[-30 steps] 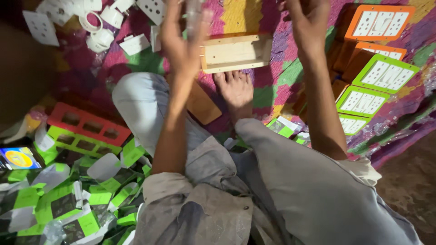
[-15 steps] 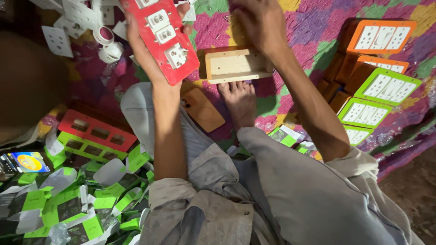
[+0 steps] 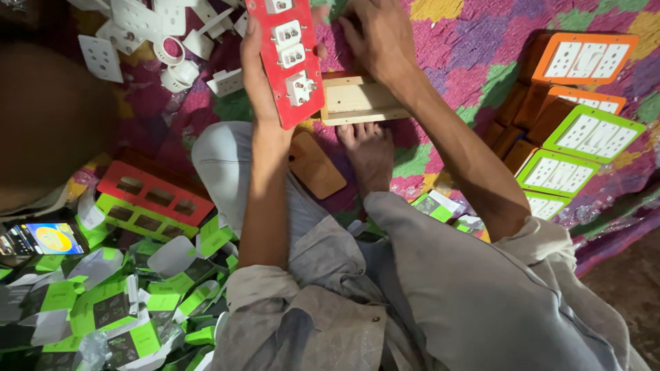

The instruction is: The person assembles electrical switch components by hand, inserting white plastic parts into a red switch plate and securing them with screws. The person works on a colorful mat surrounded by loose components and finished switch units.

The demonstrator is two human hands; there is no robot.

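My left hand (image 3: 258, 75) grips a red switch panel (image 3: 292, 58) fitted with white switches and sockets, holding it upright above my knee. My right hand (image 3: 375, 38) rests with fingers curled at the top of a wooden box (image 3: 357, 99) that lies on the colourful mat (image 3: 467, 69) just beyond my bare foot (image 3: 368, 151). It touches the box's far edge near the panel's upper end. A flat wooden lid (image 3: 315, 165) lies beside the foot.
Finished orange and green switch boards (image 3: 584, 137) are stacked at the right. Empty red and green frames (image 3: 148, 203) lie at the left, with green packaging (image 3: 117, 302) and a lit phone (image 3: 45, 239) below them. Loose white sockets (image 3: 148, 34) sit at the top left.
My left hand brought the red panel into view and lowered it toward the wooden box. My right hand came down onto the box's top edge. The view moved closer.
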